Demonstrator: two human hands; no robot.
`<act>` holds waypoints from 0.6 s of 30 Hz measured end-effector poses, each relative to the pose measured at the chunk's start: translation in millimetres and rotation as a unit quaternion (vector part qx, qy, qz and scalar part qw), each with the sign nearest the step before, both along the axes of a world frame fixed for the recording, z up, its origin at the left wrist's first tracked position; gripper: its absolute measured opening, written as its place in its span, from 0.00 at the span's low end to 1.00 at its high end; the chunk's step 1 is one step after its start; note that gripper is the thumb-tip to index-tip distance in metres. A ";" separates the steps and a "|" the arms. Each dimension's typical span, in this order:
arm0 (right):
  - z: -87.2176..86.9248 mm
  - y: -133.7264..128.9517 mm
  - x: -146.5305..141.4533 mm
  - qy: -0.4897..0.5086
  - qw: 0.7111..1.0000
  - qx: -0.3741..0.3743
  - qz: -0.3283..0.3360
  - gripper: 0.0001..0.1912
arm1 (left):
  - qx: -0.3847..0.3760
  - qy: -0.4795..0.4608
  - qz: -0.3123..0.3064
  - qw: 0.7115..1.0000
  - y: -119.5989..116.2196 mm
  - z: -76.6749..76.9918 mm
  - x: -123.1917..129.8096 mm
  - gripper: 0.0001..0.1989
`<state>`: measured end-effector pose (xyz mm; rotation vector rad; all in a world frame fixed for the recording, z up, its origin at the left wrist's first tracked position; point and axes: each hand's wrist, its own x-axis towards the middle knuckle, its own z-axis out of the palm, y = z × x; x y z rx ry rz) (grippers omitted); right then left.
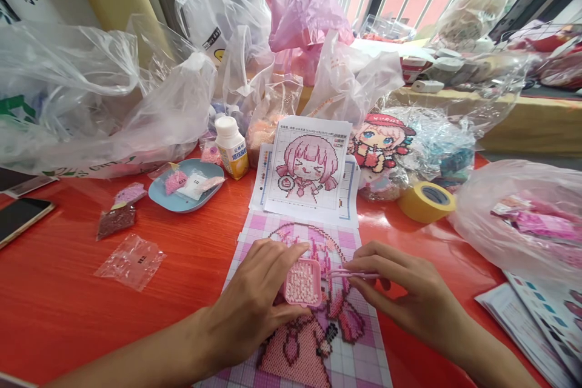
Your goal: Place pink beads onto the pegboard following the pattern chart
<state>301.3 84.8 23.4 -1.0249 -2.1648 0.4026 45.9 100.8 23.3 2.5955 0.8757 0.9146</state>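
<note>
My left hand grips a small pink square tray filled with pale beads. Just right of it, my right hand pinches pink tweezers, their tips pointing left towards the tray. Beneath both hands lies a checkered purple-and-white pegboard bearing a partly covered bead picture in pink and dark outlines. Behind the board a printed chart of a pink-haired cartoon figure leans upright. Whether the tweezers hold a bead is too small to tell.
A blue plate with bead bags, a white bottle, small bags and a phone are at left. Yellow tape, a plastic bag and papers lie right. Plastic bags line the back.
</note>
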 end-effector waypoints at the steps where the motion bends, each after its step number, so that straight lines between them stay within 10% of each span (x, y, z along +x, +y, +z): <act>1: 0.1 -0.3 -1.6 0.006 1.000 0.007 0.005 0.07 | -0.001 0.000 0.000 1.000 0.1 0.2 0.0 0.38; 18: -7.7 -0.8 -6.9 -0.044 0.998 0.036 0.015 0.09 | -0.013 -0.004 -0.015 1.000 -0.7 0.0 0.5 0.43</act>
